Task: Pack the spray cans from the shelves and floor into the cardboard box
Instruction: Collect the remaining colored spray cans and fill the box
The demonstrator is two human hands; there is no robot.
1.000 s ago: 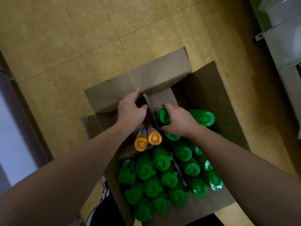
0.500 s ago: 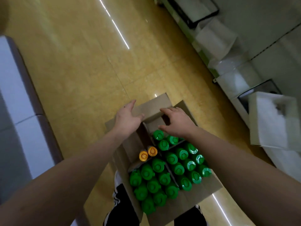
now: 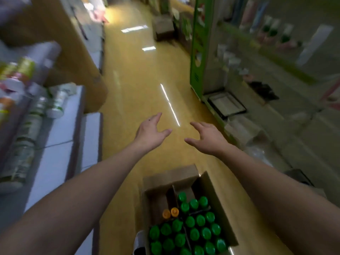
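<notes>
While both arms reach forward over the glossy yellow floor (image 3: 136, 85), the left hand (image 3: 152, 130) and the right hand (image 3: 207, 138) hang in the air with fingers spread and loosely bent. They grip nothing and touch nothing. A clear gap lies between them, and the thumbs point toward each other. Below the forearms, near the bottom edge of the view, the cardboard box (image 3: 169, 176) stands open on the floor with its flaps up, well apart from both hands. Inside it, green-capped spray cans (image 3: 195, 234) stand upright in tight rows and fill most of the near and right-hand part. Two orange-capped cans (image 3: 171, 212) stand side by side just left of them, against a cardboard divider (image 3: 170, 194). The far left compartment beside the divider shows only dark cardboard. On the left, blurred shelf cans (image 3: 56, 103) with pale labels sit on white shelving (image 3: 60, 137). On the right, a green end panel (image 3: 197, 52) fronts another shelf unit, whose goods are too smeared to name. A dark-framed tray (image 3: 227, 104) lies on the floor at the foot of that panel.
</notes>
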